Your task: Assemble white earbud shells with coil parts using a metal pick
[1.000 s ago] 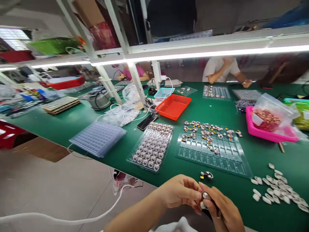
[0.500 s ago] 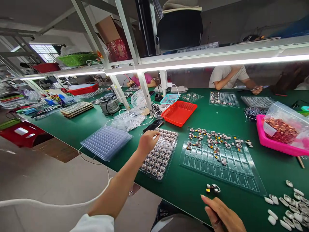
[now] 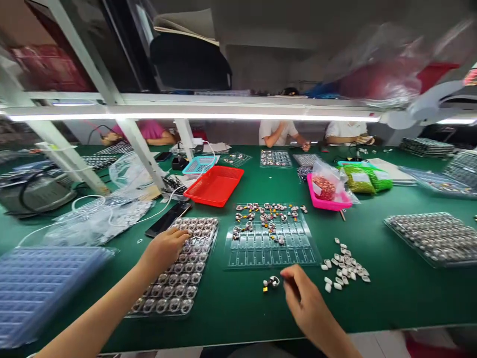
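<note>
My left hand [image 3: 166,249] rests over a clear tray [image 3: 178,312] with rows of round, silvery parts. Its fingers are bent together at the tray's upper left; whatever lies between the fingertips is hidden. My right hand [image 3: 306,304] hovers low over the green tabletop, thumb and forefinger apart, nothing between them. Just left of its fingertips lies a small white earphone piece [image 3: 275,281] with a yellow tab. Beyond it, a clear slotted tray [image 3: 261,266] carries several similar pieces in its far rows. Small white shells [image 3: 346,267] lie scattered to the right.
A red basket [image 3: 216,186] and a dark phone [image 3: 167,219] stand behind the trays. Stacked clear trays [image 3: 48,283] lie at left, a pink basket [image 3: 330,203] and another filled tray [image 3: 434,236] at right. Co-workers sit across the table beneath a lit shelf [image 3: 223,113].
The camera view has swung right, bringing the right side of the table into sight. My right hand has come up beside the loose earphone piece, fingers more bent. My left hand remains at the tray.
</note>
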